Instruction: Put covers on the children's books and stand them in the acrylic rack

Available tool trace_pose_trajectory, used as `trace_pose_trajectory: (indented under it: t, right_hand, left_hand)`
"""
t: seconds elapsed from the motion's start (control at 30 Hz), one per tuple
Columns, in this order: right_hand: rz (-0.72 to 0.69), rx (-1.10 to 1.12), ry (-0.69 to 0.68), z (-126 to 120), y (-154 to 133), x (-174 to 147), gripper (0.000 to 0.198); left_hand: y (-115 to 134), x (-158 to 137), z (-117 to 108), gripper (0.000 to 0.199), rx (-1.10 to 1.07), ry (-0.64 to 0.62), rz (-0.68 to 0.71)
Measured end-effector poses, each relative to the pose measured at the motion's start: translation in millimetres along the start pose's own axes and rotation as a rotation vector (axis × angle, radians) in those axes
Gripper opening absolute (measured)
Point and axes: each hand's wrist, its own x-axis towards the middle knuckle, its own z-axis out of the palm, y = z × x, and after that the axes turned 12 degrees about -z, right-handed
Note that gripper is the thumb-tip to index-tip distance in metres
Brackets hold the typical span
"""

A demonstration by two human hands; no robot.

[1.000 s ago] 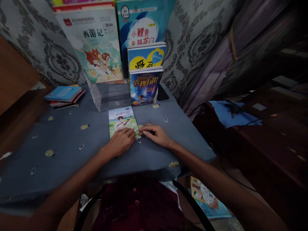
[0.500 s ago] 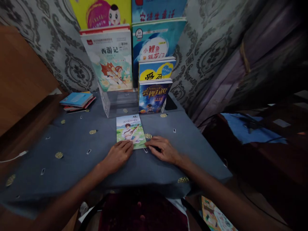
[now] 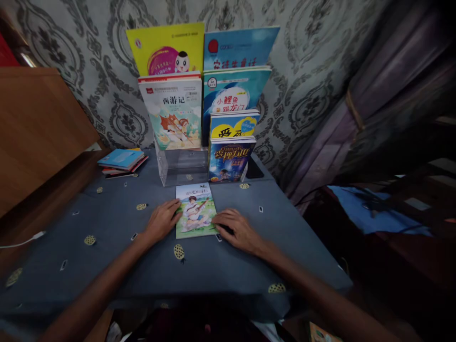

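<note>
A thin booklet (image 3: 195, 213) lies flat on the cloth-covered table; its cover shows a child playing a guitar-like instrument on grass. My left hand (image 3: 163, 221) rests beside it, palm down, fingers stretched out and touching its left edge. At the lower right edge is my right hand (image 3: 238, 230), with extended fingers reaching onto the cover and a dark gap above the thumb. Neither hand lifts the booklet. Just behind it stands a clear plastic rack (image 3: 183, 168) of upright books, among them a white-green book (image 3: 174, 114) and a dark blue book (image 3: 231, 160).
Several small books form a stack (image 3: 123, 160) at the table's back left. A dark flat object (image 3: 254, 168) lies right of the rack. Patterned curtain (image 3: 306, 61) hangs behind. A wooden panel (image 3: 39, 137) stands left, and a white cable (image 3: 24, 241) ends near the left edge.
My left hand has moved from the booklet's lower edge up to its left side, uncovering the lower cover. My right hand stays at the right edge. The view has tilted upward.
</note>
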Motion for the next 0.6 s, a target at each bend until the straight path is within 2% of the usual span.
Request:
trace_pose_trajectory:
  t: [0.27,0.47,0.6]
  right_hand:
    - [0.112,-0.049,-0.050,14.2,36.7,32.9,0.029]
    - [0.191,-0.116,-0.022,32.0,77.3,51.7,0.035]
    - [0.226,-0.139,-0.007,37.2,93.0,56.2,0.039]
  left_hand:
    - [-4.5,43.7,12.7,0.034,0.062,0.017,-0.081]
    - [-3.7,49.8,17.4,0.033,0.053,0.071,-0.093]
    - [-3.7,49.0,20.3,0.033,0.047,0.081,-0.108]
